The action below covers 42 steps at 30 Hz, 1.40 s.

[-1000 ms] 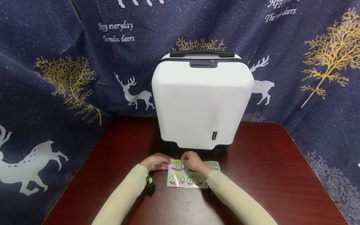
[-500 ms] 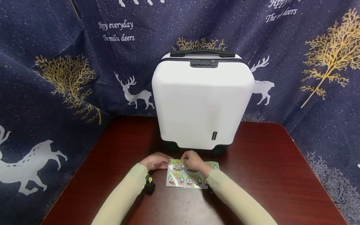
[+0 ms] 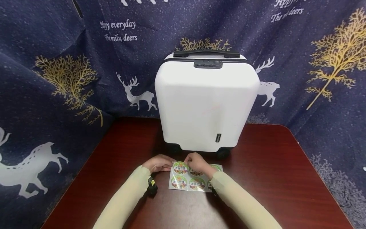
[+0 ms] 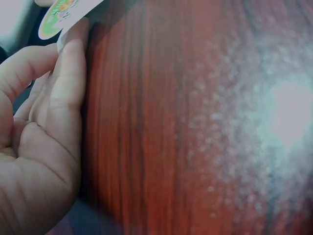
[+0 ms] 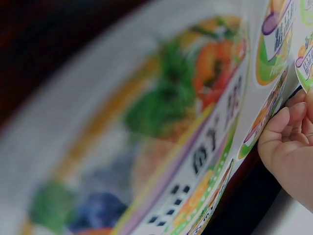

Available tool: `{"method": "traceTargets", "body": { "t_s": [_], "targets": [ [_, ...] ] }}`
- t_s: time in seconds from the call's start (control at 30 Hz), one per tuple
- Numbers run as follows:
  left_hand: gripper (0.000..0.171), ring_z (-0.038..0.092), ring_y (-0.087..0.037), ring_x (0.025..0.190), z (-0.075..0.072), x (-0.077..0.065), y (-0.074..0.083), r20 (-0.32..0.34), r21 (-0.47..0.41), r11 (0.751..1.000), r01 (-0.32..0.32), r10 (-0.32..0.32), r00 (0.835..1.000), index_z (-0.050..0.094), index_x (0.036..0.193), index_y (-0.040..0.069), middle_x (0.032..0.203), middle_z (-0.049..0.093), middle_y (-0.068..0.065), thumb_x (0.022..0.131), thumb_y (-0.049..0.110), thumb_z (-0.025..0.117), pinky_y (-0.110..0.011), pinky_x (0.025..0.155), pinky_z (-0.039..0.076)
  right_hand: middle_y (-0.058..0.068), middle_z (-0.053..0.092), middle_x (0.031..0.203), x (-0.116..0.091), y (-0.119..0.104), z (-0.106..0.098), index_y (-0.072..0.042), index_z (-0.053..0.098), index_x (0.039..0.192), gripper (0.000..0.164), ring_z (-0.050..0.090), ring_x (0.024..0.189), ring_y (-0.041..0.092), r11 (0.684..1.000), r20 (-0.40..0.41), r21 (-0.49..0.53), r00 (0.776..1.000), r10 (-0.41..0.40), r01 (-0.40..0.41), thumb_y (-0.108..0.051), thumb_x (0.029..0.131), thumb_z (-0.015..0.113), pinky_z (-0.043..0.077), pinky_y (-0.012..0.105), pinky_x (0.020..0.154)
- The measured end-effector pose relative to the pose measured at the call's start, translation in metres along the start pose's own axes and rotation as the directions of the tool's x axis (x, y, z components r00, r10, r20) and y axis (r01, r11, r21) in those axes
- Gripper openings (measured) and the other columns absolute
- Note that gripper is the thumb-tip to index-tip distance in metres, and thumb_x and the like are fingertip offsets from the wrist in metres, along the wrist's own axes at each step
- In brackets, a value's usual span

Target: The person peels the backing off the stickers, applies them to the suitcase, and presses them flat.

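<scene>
A sheet of round fruit-print stickers [image 3: 184,187] lies on the dark red table in front of the suitcase. My left hand [image 3: 159,163] pinches the sheet's upper left corner between thumb and finger; the left wrist view shows this hand [image 4: 44,107] on its side against the tabletop. At the top left round sticker [image 3: 180,167], my right hand [image 3: 197,163] pinches the right edge with its fingertips. Up close, that hand [image 5: 291,139] has its fingertips at the sticker's edge [image 5: 305,66]. My right hand and forearm hide part of the upper row.
Behind the sheet stands a white suitcase [image 3: 207,105] with a black handle [image 3: 206,54] and dark wheels [image 3: 223,153]. A navy cloth [image 3: 137,63] with deer and gold trees hangs around the table [image 3: 274,178].
Both hands stay nearly in place at the sheet. The top left sticker has shifted very slightly upward under my right fingertips.
</scene>
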<state>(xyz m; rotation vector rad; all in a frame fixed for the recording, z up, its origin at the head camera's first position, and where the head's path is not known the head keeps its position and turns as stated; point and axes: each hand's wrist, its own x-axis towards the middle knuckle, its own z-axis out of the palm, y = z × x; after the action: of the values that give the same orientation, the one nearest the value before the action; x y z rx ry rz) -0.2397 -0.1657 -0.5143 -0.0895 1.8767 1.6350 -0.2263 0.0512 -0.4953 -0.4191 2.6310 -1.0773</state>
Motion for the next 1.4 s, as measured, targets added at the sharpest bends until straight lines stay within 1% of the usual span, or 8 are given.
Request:
{"method": "traceTargets", "body": {
  "t_s": [0.2,0.43,0.53,0.73,0.93,1.17,1.4],
  "targets": [
    [0.043,0.071,-0.012,0.087,-0.0001,0.0016,-0.0004,0.007,0.003,1.000,-0.009,0.009,1.000,0.058,0.130,-0.018,0.102,0.076,-0.011,0.090,-0.006,0.063,-0.026,0.083,0.061,0.014,0.074,0.097,0.0006,0.0015,-0.0004,0.000,0.073,0.092,0.010,0.066,0.091,0.021,1.000,-0.002,-0.001,1.000,0.005,-0.005,0.001,0.094,0.063,0.057,0.041,0.089],
    [0.044,0.071,-0.012,0.085,-0.0008,0.0025,-0.0011,0.005,-0.005,1.000,0.007,-0.007,1.000,0.057,0.131,-0.018,0.103,0.076,-0.012,0.089,-0.006,0.063,-0.025,0.082,0.061,0.013,0.074,0.097,0.0013,0.0048,-0.0007,0.000,0.074,0.093,0.013,0.066,0.091,0.022,1.000,0.009,0.017,1.000,0.002,-0.002,0.003,0.093,0.061,0.056,0.041,0.089],
    [0.045,0.071,-0.012,0.086,-0.0012,0.0029,-0.0017,0.007,-0.006,1.000,0.012,-0.012,1.000,0.057,0.132,-0.018,0.103,0.076,-0.012,0.089,-0.006,0.063,-0.024,0.081,0.061,0.013,0.074,0.096,0.0015,0.0048,-0.0016,0.000,0.074,0.093,0.012,0.066,0.091,0.021,1.000,0.021,0.026,1.000,0.006,-0.007,0.001,0.094,0.062,0.056,0.040,0.090],
    [0.044,0.071,-0.012,0.085,-0.0017,0.0031,-0.0022,0.011,-0.003,1.000,0.012,-0.012,1.000,0.057,0.131,-0.018,0.100,0.076,-0.011,0.089,-0.007,0.064,-0.024,0.080,0.061,0.014,0.075,0.095,0.0023,0.0055,-0.0029,0.002,0.073,0.093,0.011,0.065,0.089,0.019,1.000,0.035,0.031,0.999,-0.003,0.002,0.000,0.095,0.063,0.056,0.038,0.087],
    [0.045,0.071,-0.011,0.085,-0.0017,0.0027,-0.0017,0.017,0.006,1.000,0.014,-0.014,1.000,0.057,0.132,-0.018,0.097,0.075,-0.010,0.089,-0.008,0.063,-0.023,0.080,0.061,0.013,0.075,0.095,0.0023,0.0060,-0.0022,0.002,0.074,0.093,0.010,0.065,0.088,0.018,0.999,0.028,0.039,1.000,0.008,-0.009,0.000,0.095,0.064,0.056,0.036,0.085],
    [0.045,0.070,-0.010,0.083,-0.0020,0.0031,-0.0012,0.027,0.014,1.000,0.003,-0.003,1.000,0.057,0.131,-0.018,0.095,0.075,-0.008,0.088,-0.007,0.063,-0.022,0.078,0.060,0.014,0.075,0.092,0.0011,0.0035,-0.0059,0.003,0.074,0.092,0.010,0.065,0.084,0.018,0.999,0.027,0.044,1.000,-0.008,0.007,-0.003,0.095,0.066,0.056,0.034,0.081],
    [0.045,0.070,-0.010,0.082,-0.0023,0.0030,-0.0005,0.025,0.016,1.000,0.000,-0.001,1.000,0.058,0.130,-0.018,0.094,0.075,-0.007,0.087,-0.007,0.063,-0.022,0.078,0.060,0.011,0.074,0.091,0.0022,0.0045,-0.0070,0.002,0.074,0.092,0.011,0.062,0.083,0.015,0.998,0.046,0.066,0.999,0.014,-0.017,-0.005,0.096,0.066,0.054,0.032,0.080]
  ]
}}
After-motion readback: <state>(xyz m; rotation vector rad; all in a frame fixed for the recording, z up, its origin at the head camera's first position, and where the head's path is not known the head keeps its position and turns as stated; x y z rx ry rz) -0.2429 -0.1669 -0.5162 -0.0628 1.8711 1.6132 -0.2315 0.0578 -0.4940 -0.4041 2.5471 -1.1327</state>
